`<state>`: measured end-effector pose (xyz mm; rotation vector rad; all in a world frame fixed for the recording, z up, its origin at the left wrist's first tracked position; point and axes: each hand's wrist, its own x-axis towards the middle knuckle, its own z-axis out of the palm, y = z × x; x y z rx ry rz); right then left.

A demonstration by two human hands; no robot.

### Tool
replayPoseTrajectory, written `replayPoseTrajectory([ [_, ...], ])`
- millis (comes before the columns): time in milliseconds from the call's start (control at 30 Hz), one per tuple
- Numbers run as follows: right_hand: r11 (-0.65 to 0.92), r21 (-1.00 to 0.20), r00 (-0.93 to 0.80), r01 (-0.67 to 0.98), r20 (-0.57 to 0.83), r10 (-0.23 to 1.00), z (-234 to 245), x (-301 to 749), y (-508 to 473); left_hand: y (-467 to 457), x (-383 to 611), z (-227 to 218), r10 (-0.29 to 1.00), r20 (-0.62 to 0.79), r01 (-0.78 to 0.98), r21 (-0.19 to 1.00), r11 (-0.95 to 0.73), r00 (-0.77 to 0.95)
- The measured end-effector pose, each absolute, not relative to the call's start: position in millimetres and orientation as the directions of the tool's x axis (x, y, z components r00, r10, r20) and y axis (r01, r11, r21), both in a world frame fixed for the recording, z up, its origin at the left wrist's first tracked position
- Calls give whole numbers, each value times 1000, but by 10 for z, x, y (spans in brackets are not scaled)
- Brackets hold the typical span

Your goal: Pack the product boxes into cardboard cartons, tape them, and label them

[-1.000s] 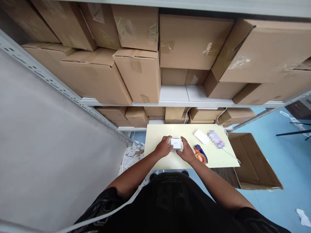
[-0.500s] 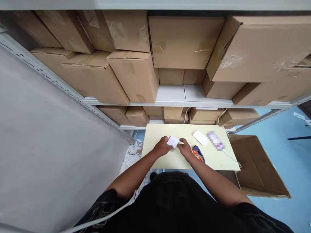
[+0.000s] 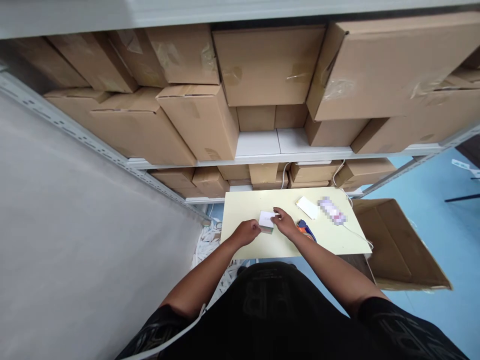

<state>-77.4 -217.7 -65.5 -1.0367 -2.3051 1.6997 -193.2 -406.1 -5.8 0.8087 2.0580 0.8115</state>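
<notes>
My hands at a small white box, centre of the frame

My right hand pinched the right edge of the small white box, which lay on the pale yellow table. My left hand was curled at the box's lower left corner, and I could not tell whether it gripped. My right wrist half hid an orange and blue tape dispenser. The print on the box lid was too faint to read, and the white card further right looked blank.
</notes>
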Motion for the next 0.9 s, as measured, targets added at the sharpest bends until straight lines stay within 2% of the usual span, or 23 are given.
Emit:
replayPoseTrajectory([
  [100,122,-895,-764,429,-287,578,-757,-615,-2269,-4048,-1977,20,812,-153,579,628,520,-563],
  [200,125,-914,-807,387,-270,526,-855,-440,-2400,-3932,-2044,8,905,-55,734,565,376,-421],
  [300,172,-895,-821,412,-283,496,-875,-403,-2462,-3799,-2087,-62,940,-117,778,534,331,-320],
  [467,302,-824,-814,479,-287,506,-795,-514,-2415,-3681,-2105,-89,936,-210,837,424,347,-281],
  [567,344,-803,-817,487,-279,505,-761,-541,-2392,-3624,-2113,-18,935,-250,854,395,337,-253],
  [667,347,-795,-814,498,-290,503,-740,-551,-2390,-3541,-2107,64,927,-281,849,397,348,-249],
  [800,321,-810,-816,490,-297,497,-727,-577,-2364,-3435,-2084,108,927,-319,889,338,308,-199],
  [900,303,-828,-824,472,-293,485,-723,-587,-2315,-3412,-2087,93,928,-317,881,359,309,-197],
])
